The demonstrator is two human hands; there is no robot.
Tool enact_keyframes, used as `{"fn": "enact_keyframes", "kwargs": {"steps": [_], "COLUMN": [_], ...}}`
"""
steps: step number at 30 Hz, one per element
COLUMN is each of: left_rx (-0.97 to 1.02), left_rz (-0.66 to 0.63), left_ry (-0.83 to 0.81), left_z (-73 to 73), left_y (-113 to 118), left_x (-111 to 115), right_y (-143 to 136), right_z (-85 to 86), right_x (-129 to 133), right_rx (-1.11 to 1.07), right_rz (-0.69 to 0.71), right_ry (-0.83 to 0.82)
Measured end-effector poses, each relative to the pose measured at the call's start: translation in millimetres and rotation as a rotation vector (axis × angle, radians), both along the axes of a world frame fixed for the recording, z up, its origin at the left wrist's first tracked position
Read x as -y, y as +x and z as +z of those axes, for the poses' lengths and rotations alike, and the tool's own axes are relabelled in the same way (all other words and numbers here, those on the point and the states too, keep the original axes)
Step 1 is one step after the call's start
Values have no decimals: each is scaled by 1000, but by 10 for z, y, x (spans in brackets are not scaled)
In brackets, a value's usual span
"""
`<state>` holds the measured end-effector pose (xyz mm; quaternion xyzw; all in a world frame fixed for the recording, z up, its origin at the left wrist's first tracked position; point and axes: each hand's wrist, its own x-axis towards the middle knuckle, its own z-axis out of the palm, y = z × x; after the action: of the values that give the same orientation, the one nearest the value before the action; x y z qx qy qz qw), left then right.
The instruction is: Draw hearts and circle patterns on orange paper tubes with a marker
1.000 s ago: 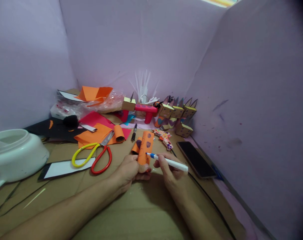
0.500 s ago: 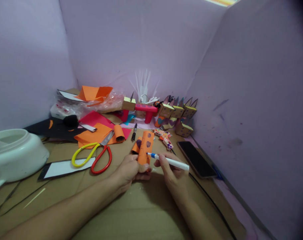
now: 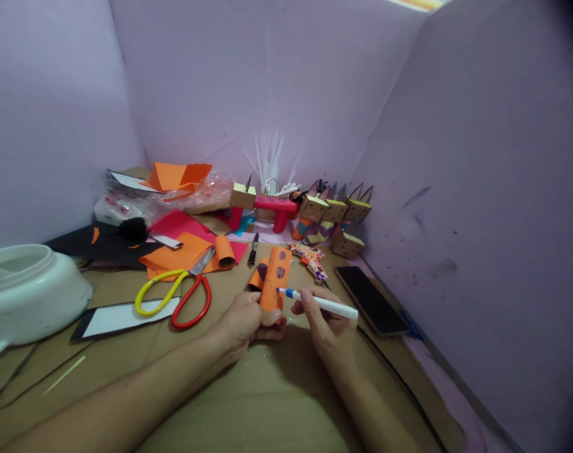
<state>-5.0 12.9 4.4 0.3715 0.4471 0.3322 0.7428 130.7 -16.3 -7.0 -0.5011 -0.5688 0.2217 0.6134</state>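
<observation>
My left hand is closed around the lower end of an orange paper tube marked with dark purple spots. My right hand grips a white marker with a blue band, its tip touching the tube's surface beside a drawn outline. Just left of the held tube lies a shorter orange roll with a dark spot, partly hidden behind it. Scissors with one yellow and one red handle rest left of my hands.
A black phone lies at right, a cable running below it. At left stand a white pot and a white card. Behind are orange paper, a black pen and several cardboard animal heads.
</observation>
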Motion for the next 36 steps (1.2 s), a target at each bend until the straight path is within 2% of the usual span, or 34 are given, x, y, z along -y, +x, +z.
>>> {"fn": "enact_keyframes", "kwargs": {"steps": [8,13,21,30,36], "left_rx": [-5,-9,-2,-13,-7], "left_rz": [-13,-20,-15,-16,-10], "left_ry": [-8,-2,1,-13,-4], "left_z": [-26,-17,-14,-20,-12], "left_y": [-8,-6,-6,-8,-7], "left_x": [-11,-2,-8,-4,-7], "right_y": [20,29,27,31,39], "right_z": [-19,-13,-21,-17,-13], "right_x": [8,-4,-4,-16,-8], "right_rx": [23,-10,-12,-24,-3], "right_rz": [-1,-35,20,-22,15], "right_ry": [-41,3,-19,-12,-31]}}
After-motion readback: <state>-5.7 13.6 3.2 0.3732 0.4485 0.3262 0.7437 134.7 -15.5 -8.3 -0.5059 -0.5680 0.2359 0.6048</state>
